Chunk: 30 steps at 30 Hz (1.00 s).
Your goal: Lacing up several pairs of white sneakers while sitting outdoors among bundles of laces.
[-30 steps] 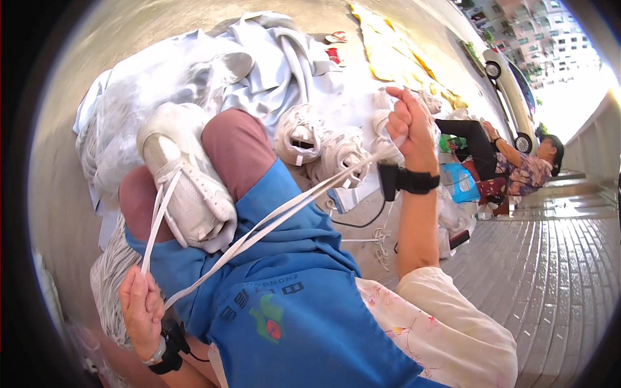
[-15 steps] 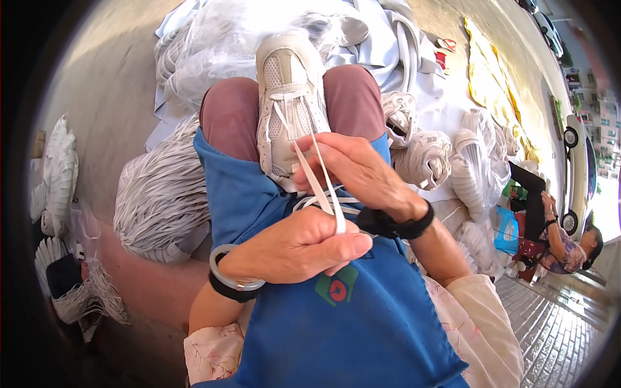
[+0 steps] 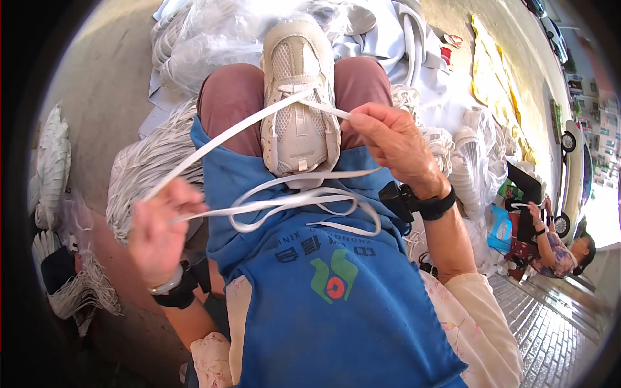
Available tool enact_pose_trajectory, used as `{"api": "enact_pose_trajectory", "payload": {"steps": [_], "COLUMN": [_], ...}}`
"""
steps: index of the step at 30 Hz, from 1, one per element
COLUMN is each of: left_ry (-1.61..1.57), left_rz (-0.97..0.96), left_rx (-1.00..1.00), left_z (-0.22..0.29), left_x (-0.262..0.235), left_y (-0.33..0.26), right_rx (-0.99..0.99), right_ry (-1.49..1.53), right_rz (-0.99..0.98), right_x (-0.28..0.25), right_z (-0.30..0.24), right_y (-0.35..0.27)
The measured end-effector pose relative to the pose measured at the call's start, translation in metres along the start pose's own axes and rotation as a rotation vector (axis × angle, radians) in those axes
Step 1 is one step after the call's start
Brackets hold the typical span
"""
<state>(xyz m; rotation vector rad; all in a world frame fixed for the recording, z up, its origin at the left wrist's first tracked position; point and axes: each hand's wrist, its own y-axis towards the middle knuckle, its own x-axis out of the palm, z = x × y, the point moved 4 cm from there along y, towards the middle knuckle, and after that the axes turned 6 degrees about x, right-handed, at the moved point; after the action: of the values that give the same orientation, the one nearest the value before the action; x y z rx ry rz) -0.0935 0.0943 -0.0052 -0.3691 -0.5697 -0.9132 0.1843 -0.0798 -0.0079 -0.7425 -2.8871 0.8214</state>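
A beige mesh shoe (image 3: 301, 132) rests between my knees, its toe pointing away from me. A white shoelace (image 3: 223, 137) comes out of its upper eyelets in two taut ends. My left hand (image 3: 162, 236), blurred by motion, is out to the left with one stretched end in its fingers. Between thumb and fingertips, my right hand (image 3: 398, 142) pinches the shorter stretch beside the shoe's right edge. Loose loops of lace lie across the blue apron (image 3: 323, 278) on my lap, below the shoe's heel.
A thick bundle of white laces (image 3: 139, 168) sits left of my knees. Clear plastic bags (image 3: 220, 48) lie beyond them. More shoes (image 3: 440, 145) are on the right, near a yellow cloth (image 3: 497, 77). Another person (image 3: 556, 249) sits at far right.
My hands have parted from close together above my lap. The left swung out left and the right moved up and right, drawing the lace ends apart. More lace now lies across the apron.
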Motion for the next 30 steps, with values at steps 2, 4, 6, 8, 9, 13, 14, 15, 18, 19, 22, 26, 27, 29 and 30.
{"api": "enact_pose_trajectory", "payload": {"steps": [2, 4, 6, 8, 9, 13, 14, 15, 18, 19, 22, 26, 27, 29, 30], "left_ry": [-0.244, -0.309, -0.68, -0.62, -0.554, -0.473, -0.386, -0.299, -0.054, -0.052, 0.023, -0.078, -0.161, 0.182, 0.296], "left_rz": [0.058, 0.087, 0.227, 0.29, 0.35, 0.386, 0.479, 0.569, 1.075, 1.074, 1.24, 0.588, 0.091, 0.559, 0.645], "left_rx": [0.102, 0.153, 0.32, 0.415, 0.513, 0.537, 0.654, 0.768, 1.021, 1.02, 1.168, 0.665, 0.457, 0.48, 0.404], "left_z": [0.017, 0.041, 0.06, 0.082, 0.096, 0.155, 0.176, 0.189, 0.216, 0.221, 0.24, 0.241, 0.228, 0.197, 0.167], "left_x": [-0.034, -0.066, -0.103, -0.152, -0.176, -0.23, -0.252, -0.264, -0.269, -0.267, -0.275, -0.303, -0.281, -0.276, -0.23], "left_y": [-0.01, -0.029, -0.044, -0.07, -0.085, -0.147, -0.175, -0.194, -0.225, -0.228, -0.267, -0.247, -0.213, -0.171, -0.126], "right_rx": [0.087, 0.097, 0.115, 0.164, 0.16, 0.107, 0.083, 0.075, 0.094, 0.098, 0.071, 0.05, 0.089, 0.012, -0.062], "right_ry": [0.114, 0.088, 0.038, 0.109, 0.239, 0.524, 0.611, 0.698, 0.814, 0.83, 0.814, 0.408, 0.002, -0.179, -0.356], "right_rz": [-0.053, -0.074, 0.005, 0.029, 0.077, 0.199, 0.248, 0.256, 0.394, 0.452, 0.583, 0.748, 0.825, 0.825, 0.819], "right_x": [-0.014, -0.022, -0.041, -0.057, -0.067, -0.095, -0.104, -0.117, -0.149, -0.154, -0.177, -0.194, -0.197, -0.183, -0.17], "right_z": [0.008, 0.007, 0.016, 0.021, 0.028, 0.039, 0.042, 0.048, 0.064, 0.064, 0.073, 0.081, 0.083, 0.073, 0.062], "right_y": [0.0, 0.002, 0.006, 0.011, 0.014, 0.022, 0.025, 0.027, 0.034, 0.034, 0.037, 0.035, 0.034, 0.033, 0.031]}}
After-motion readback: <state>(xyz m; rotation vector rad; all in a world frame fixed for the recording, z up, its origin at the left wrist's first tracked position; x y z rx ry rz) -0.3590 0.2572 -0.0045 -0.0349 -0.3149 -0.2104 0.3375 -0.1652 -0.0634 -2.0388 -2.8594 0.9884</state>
